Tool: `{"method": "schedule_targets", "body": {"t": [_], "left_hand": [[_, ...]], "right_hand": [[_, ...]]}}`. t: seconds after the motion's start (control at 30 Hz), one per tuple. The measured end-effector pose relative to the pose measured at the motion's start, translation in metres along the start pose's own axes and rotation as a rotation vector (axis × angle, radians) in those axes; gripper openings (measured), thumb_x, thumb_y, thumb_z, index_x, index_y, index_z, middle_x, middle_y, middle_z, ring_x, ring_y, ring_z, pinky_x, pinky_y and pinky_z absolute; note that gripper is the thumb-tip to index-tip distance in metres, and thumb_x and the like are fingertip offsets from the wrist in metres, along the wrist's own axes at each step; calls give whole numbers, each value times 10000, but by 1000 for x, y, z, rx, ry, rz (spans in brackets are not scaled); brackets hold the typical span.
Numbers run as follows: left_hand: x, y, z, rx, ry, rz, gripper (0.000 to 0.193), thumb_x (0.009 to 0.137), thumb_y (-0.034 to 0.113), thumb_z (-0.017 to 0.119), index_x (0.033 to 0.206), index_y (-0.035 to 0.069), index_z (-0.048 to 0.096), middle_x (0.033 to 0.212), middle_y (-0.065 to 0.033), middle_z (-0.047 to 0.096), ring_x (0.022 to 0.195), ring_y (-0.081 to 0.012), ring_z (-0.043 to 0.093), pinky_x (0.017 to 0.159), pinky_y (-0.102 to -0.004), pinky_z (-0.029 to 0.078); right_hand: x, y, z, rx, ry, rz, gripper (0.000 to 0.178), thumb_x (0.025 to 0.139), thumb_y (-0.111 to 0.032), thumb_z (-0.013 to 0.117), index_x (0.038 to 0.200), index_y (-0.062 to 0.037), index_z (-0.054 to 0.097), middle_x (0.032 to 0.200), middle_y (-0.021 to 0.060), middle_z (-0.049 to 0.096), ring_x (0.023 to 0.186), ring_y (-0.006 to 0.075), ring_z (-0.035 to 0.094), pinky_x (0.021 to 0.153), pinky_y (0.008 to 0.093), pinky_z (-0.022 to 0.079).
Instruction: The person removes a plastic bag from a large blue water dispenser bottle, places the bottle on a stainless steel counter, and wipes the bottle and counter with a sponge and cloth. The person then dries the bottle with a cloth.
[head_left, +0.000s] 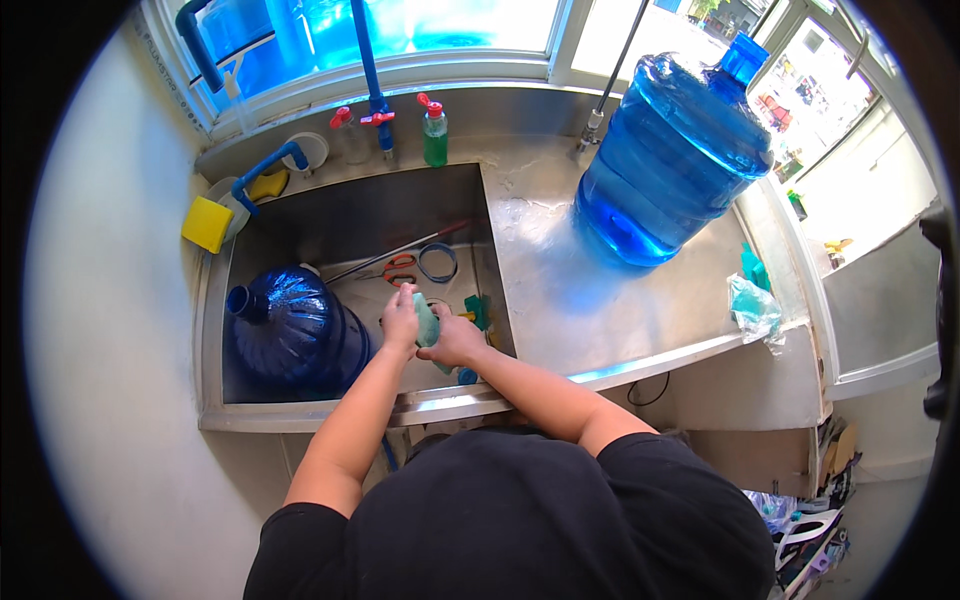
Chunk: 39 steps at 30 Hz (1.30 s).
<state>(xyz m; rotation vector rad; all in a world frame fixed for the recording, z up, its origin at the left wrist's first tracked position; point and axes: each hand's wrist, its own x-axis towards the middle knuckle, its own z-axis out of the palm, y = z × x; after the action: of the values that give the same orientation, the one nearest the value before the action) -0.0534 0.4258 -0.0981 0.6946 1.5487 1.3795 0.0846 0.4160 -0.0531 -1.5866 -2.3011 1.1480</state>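
Over the steel sink (360, 200), my left hand (400, 322) and my right hand (456, 340) are closed on a pale green sponge-like pad (427, 322) from both sides. My fingers cover part of it, so its exact kind is unclear. To the left of my hands a dark blue water jug (290, 335) stands in the sink, its open neck tilted toward the left. Just beyond my hands on the sink floor are red-handled scissors (401, 268), a dark blue ring (438, 262) and a long thin rod (385, 252). A green object (477, 312) lies beside my right hand.
On the metal counter (540, 240) to the right stands a large clear blue jug (670, 165). A crumpled plastic bag (754, 308) hangs at its edge. Behind the sink are a green-liquid bottle (435, 138) and a blue tap pipe (375, 95). A yellow sponge (207, 224) sits far left.
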Motion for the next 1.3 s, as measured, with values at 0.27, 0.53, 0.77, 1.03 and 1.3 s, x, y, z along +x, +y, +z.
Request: {"method": "schedule_targets", "body": {"t": [0.27,0.53,0.77,1.03,1.3], "left_hand": [[-70,41,-61,704,-4,185,508,948,382,601,1304,24,545,1218,-197,585,1089,-301,596,943,-363,452],[-136,38,-75,1024,95,581,335,865,263,690,1112,38,661,1119,-160,638,1005,-341,618,867,-414,501],[-139,44,-68,982,140,587,219,844,206,710,965,26,682,929,-132,674,843,-311,647,741,-382,522],[-141,45,-68,943,140,599,196,843,205,712,928,30,684,879,-108,670,787,-289,644,703,-376,519],[-142,49,-68,899,188,583,144,840,163,704,895,32,678,855,-108,668,759,-282,643,692,-359,519]], "right_hand": [[92,34,-129,-133,426,-96,874,787,-199,647,1523,-29,208,1281,310,443,1140,447,531,995,461,449],[215,95,-308,-490,518,327,339,948,-213,485,1253,-119,600,1371,153,512,1271,353,504,1070,482,369],[226,136,-285,-578,501,382,345,954,-208,468,1222,-131,671,1299,173,565,1212,385,555,947,436,509],[116,66,-187,-555,361,52,276,900,-155,496,1129,-60,616,1128,219,586,1026,374,627,870,455,527],[160,39,-244,-337,295,-39,386,845,-168,531,1213,-128,640,1081,240,667,1057,356,634,900,445,511]]}}
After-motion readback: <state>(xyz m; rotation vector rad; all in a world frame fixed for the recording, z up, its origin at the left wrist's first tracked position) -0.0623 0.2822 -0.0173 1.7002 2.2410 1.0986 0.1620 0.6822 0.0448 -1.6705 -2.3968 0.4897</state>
